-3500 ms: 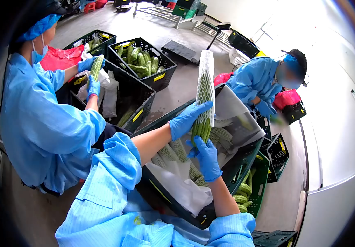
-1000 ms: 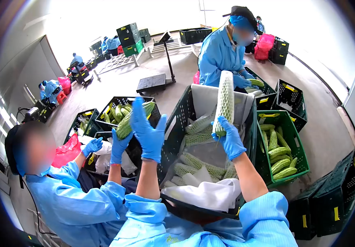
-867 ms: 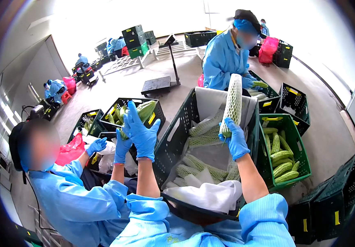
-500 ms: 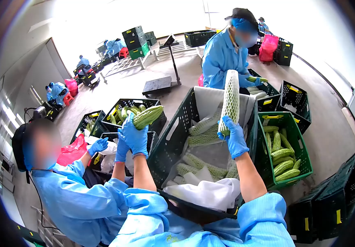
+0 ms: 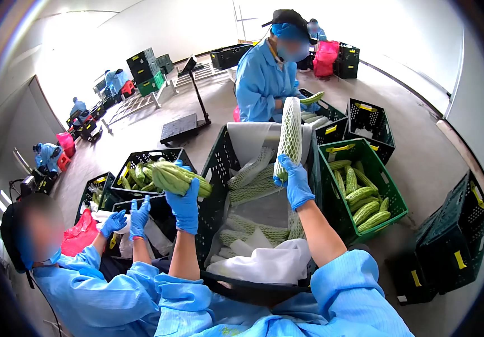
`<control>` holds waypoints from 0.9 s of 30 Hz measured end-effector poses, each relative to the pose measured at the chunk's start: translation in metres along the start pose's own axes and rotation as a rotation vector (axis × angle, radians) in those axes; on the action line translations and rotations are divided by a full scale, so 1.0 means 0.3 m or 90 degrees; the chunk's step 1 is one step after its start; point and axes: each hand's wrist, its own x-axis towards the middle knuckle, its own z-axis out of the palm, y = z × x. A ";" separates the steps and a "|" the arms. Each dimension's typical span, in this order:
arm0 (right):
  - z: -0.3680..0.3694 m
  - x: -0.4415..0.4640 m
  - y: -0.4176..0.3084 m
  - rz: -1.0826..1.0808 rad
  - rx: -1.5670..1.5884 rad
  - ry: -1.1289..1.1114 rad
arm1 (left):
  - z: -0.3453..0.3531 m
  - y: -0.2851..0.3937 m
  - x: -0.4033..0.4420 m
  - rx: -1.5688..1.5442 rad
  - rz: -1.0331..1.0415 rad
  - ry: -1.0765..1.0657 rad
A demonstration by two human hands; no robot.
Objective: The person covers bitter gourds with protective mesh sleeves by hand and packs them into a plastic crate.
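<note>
My left hand (image 5: 183, 206), in a blue glove, grips a ribbed green bitter melon (image 5: 170, 177) above the left rim of the big dark crate (image 5: 215, 163). The melon lies nearly level, its thick end to the left. My right hand (image 5: 294, 182), also gloved, is closed around the lower part of another bitter melon in a white foam net sleeve (image 5: 290, 132), held upright over the crate's right side. Inside the crate are several netted melons (image 5: 258, 227), and a crumpled white sheet (image 5: 270, 263) lies at its near end.
To the right stands a green crate (image 5: 402, 208) of bare bitter melons; stacked dark crates (image 5: 449, 241) are beyond it. A co-worker (image 5: 96, 286) sits close at left, gloved hands raised. Another person (image 5: 264, 78) works across from me. A platform scale (image 5: 180, 128) stands behind.
My view has turned right. The bare melon in my left hand has swung so its body points left. The left co-worker's hand, close to mine before, is now apart from it.
</note>
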 end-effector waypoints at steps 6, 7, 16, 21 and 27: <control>0.014 -0.019 -0.014 -0.020 -0.050 0.021 | 0.079 0.040 -0.059 -0.276 -0.480 -0.099; 0.022 -0.028 -0.022 -0.023 -0.032 -0.013 | 0.079 0.032 -0.060 -0.281 -0.541 -0.088; 0.064 0.213 -0.037 -0.051 -0.037 0.005 | 0.028 -0.090 -0.022 -0.149 -0.603 -0.043; -0.028 0.321 0.101 -0.038 0.097 0.064 | 0.016 -0.118 -0.009 -0.086 -0.561 -0.034; -0.072 0.339 0.093 -0.008 0.076 0.136 | 0.032 -0.136 -0.024 -0.005 -0.544 -0.045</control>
